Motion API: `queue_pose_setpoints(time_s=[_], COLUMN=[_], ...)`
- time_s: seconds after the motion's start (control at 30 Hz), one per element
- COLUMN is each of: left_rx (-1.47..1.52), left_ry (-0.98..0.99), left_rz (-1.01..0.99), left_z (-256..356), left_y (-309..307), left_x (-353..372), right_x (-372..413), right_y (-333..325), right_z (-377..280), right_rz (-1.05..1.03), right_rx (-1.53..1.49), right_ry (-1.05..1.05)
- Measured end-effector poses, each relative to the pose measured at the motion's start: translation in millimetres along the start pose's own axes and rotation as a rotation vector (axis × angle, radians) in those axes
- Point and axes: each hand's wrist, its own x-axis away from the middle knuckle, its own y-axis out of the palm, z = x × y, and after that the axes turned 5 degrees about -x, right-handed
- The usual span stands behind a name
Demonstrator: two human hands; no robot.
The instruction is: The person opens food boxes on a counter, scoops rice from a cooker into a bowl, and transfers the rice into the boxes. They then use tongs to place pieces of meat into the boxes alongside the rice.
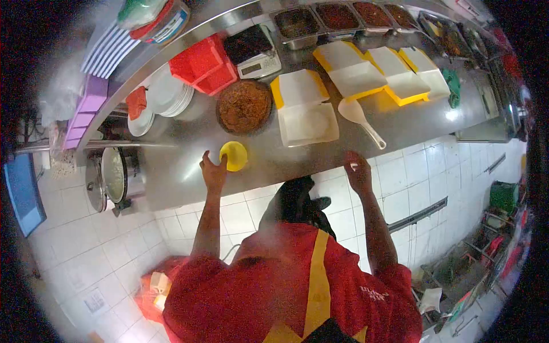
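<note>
My left hand (pixel 214 174) is over the front of the steel counter with its fingers apart. Its thumb side touches or overlaps the left edge of a round yellow bowl (pixel 235 156). My right hand (pixel 358 173) is at the counter's front edge with its fingers curled in. A small white patch shows at those fingers; what it is I cannot make out. Beyond the right hand lies a white rice paddle (pixel 359 119), its handle pointing toward me. An open yellow-and-white takeaway box (pixel 309 126) sits between the hands, farther back. Behind the bowl stands a round dish of reddish-brown food (pixel 244 107).
More open boxes (pixel 357 80) stand at the back right. Metal trays of food (pixel 337 17) line the far edge. A red bin (pixel 203 66), a scale (pixel 258 64) and stacked white plates (pixel 171 94) stand at the left. Below them is a large pot (pixel 134 174).
</note>
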Motion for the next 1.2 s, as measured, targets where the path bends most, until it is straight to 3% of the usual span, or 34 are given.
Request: queue_pose_setpoints(time_s=[0.07, 0.13, 0.17, 0.2, 0.23, 0.27, 0.33, 0.37, 0.4, 0.47, 0.5, 0.53, 0.57, 0.63, 0.67, 0.7, 0.73, 0.77, 0.8, 0.87, 0.9, 0.97, 1.1, 1.13, 1.17, 1.2], left_rx=[0.008, 0.479, 0.060, 0.086, 0.448, 0.801, 1.004, 1.184, 1.090, 0.954, 0.907, 0.885, 0.700, 0.176, 0.177, -0.045, -0.272, -0.276, -0.277, -0.292, -0.291, -0.312, -0.271, -0.232, -0.242, -0.230], left_ry=[-0.014, -0.195, 0.209, 0.220, 0.017, -0.199, -0.150, -0.104, -0.008, 0.258, 0.425, 0.384, 0.615, 0.825, 0.822, 0.930, 1.028, 1.028, 1.039, 1.048, 1.041, 1.035, 0.900, 0.823, 0.821, 0.802], left_rz=[-0.075, -0.490, -0.234, -0.236, -0.266, -0.297, -0.281, -0.265, -0.213, -0.100, -0.041, -0.192, -0.168, 0.054, 0.058, -0.044, -0.148, -0.140, -0.067, 0.009, -0.004, -0.016, -0.158, -0.238, -0.238, -0.117], left_z=[-17.0, -54.8, -85.8, -81.2, -75.5, -69.4, -38.2, -16.8, 12.0, 70.9, 100.0, 132.8, 163.6, 215.1, 229.6, 242.1, 251.0, 255.7, 258.7, 264.8, 265.6, 266.9, 274.7, 278.4, 277.7, 276.4], left_y=[8.9, 49.7, 80.9, 83.5, 76.5, 66.0, 37.0, 19.3, 2.1, 0.6, 8.1, 8.6, 2.4, 19.1, 26.4, 36.4, 46.2, 57.1, 68.3, 73.3, 72.1, 72.3, 68.8, 65.6, 68.5, 70.9], left_x=[3.1, -10.1, -22.3, -20.3, -12.0, -4.9, 4.4, 9.3, 10.8, 6.0, 2.9, 5.5, 5.5, 8.7, 12.0, 13.9, 15.0, 17.1, 19.3, 26.6, 28.8, 32.8, 36.8, 37.6, 37.9, 37.8], right_x=[-31.2, -64.5, -72.1, -83.7, -95.2, -105.6, -123.5, -112.7, -122.0, -151.6, -152.7, -147.3, -141.9, -137.3, -134.0, -127.9, -118.4, -113.6, -118.6, -130.9, -129.0, -115.7, -115.2, -120.3, -124.1, -124.5], right_y=[22.1, 52.3, 51.9, 55.7, 56.5, 52.5, 48.5, 45.0, 51.0, 70.6, 68.4, 64.9, 62.2, 61.5, 60.7, 56.2, 48.6, 41.8, 44.4, 59.2, 52.3, 29.6, 17.2, 19.1, 20.6, 19.4], right_z=[27.3, 68.5, 62.4, 49.2, 38.6, 31.2, 14.8, -13.7, 15.8, 106.7, 102.1, 92.1, 83.3, 73.9, 67.7, 53.3, 31.0, 19.9, 31.2, 71.5, 55.8, -1.9, -4.3, 1.9, 8.2, 3.1], right_rz=[0.052, 0.088, 0.102, -0.032, -0.167, -0.159, -0.287, -0.194, -0.188, -0.091, -0.084, -0.108, -0.134, -0.145, -0.157, -0.158, -0.251, -0.342, -0.342, -0.288, -0.290, -0.335, -0.380, -0.398, -0.416, -0.420], right_rx=[0.141, 0.012, 0.033, -0.224, -0.480, -0.462, -0.248, -0.283, -0.282, 0.251, 0.250, 0.211, 0.173, 0.124, 0.071, 0.072, -0.102, -0.277, -0.282, -0.312, -0.323, -0.259, -0.296, -0.168, -0.040, -0.049], right_ry=[-0.404, -0.403, -0.399, -0.210, -0.017, -0.025, 0.220, 0.360, 0.356, -0.127, -0.133, -0.178, -0.223, -0.186, -0.145, -0.152, 0.082, 0.318, 0.309, -0.108, -0.115, 0.270, 0.070, 0.026, -0.018, -0.019])
